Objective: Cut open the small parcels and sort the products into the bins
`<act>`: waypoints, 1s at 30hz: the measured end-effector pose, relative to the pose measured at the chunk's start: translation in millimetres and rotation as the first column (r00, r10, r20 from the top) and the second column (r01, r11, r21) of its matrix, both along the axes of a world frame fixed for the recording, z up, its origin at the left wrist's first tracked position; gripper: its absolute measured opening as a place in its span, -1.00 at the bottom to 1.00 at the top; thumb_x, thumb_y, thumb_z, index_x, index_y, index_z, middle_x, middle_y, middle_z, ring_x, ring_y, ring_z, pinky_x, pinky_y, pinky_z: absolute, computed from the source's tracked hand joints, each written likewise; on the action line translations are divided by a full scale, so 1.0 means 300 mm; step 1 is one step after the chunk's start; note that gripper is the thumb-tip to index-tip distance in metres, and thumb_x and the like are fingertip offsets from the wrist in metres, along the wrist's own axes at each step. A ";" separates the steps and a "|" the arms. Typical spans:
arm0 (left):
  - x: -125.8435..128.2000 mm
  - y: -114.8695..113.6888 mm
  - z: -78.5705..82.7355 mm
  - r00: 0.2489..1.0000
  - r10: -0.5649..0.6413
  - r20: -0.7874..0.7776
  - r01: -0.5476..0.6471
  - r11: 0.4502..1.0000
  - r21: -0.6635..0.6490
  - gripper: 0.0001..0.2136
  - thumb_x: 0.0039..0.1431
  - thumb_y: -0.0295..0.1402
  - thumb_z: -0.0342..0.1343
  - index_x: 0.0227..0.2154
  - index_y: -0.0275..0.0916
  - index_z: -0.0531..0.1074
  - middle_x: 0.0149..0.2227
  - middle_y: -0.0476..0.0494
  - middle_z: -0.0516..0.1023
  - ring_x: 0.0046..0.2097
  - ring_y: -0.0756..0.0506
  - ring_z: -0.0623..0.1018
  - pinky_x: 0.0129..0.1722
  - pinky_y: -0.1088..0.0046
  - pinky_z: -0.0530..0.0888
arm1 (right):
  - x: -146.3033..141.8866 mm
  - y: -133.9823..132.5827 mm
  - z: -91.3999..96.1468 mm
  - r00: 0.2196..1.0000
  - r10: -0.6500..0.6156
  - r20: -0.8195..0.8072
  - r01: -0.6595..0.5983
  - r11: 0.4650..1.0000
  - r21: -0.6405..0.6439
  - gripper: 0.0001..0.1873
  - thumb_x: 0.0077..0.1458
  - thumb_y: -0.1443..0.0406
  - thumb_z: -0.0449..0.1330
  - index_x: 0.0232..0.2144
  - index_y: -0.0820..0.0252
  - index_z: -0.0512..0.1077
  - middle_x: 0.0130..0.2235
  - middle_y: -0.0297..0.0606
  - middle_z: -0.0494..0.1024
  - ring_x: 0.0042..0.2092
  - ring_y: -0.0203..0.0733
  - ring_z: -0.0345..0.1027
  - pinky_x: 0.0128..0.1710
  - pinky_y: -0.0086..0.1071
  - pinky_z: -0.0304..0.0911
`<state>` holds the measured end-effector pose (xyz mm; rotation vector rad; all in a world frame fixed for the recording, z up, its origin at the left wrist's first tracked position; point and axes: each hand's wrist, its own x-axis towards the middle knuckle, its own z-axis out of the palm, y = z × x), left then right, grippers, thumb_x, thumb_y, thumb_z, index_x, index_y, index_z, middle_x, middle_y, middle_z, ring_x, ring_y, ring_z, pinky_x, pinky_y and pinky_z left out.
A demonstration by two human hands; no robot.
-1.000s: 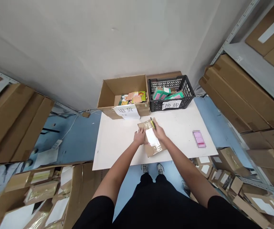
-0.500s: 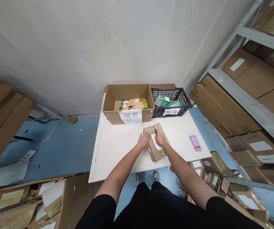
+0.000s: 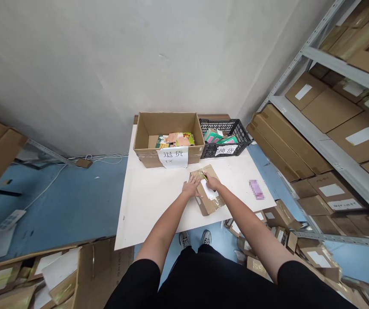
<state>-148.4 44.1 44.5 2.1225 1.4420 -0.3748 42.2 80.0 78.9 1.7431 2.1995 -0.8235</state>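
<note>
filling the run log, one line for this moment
left hand: flat on taped parcel | right hand: yellow tool at parcel top | parcel: on white table

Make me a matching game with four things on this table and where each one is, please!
Things:
1. taped parcel
2. black crate
3. pink item
4. small yellow tool

Places:
A. alone on the right side of the table
B. in the right hand
C. under the left hand
D. at the back, beside the open cardboard box

Pairs: 1-C, 2-D, 3-A, 4-B.
</note>
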 end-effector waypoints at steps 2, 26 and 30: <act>-0.002 0.000 0.002 1.000 0.007 0.006 -0.007 1.000 -0.002 0.20 0.01 0.31 0.28 0.55 0.07 -0.28 0.59 -0.15 -0.42 0.57 -0.35 -0.38 0.41 -0.24 0.12 | -0.002 -0.011 0.010 1.000 -0.003 0.017 0.003 0.999 -0.034 -0.17 0.24 0.43 0.10 0.50 0.14 0.01 0.11 -0.01 0.63 0.09 0.07 0.56 0.06 -0.21 0.37; 0.000 -0.001 0.026 0.999 0.023 -0.037 -0.023 1.000 0.015 0.12 0.07 0.35 0.20 0.55 0.10 -0.24 0.60 -0.10 -0.41 0.57 -0.37 -0.36 0.33 -0.13 0.32 | 0.129 -0.365 0.142 0.993 -0.016 0.115 0.041 0.975 -0.218 -0.20 0.24 0.37 0.13 0.48 0.19 0.06 0.06 0.17 0.63 0.02 0.21 0.59 -0.07 -0.11 0.44; 0.008 0.001 0.040 0.997 0.027 -0.074 -0.027 1.000 -0.001 0.14 0.07 0.31 0.22 0.55 0.09 -0.28 0.60 -0.08 -0.44 0.57 -0.35 -0.37 0.33 -0.11 0.32 | 0.183 -0.454 0.148 0.991 0.010 0.133 0.018 0.977 -0.210 -0.15 0.24 0.42 0.11 0.51 0.11 -0.01 0.05 0.12 0.64 0.05 0.17 0.58 -0.06 -0.16 0.40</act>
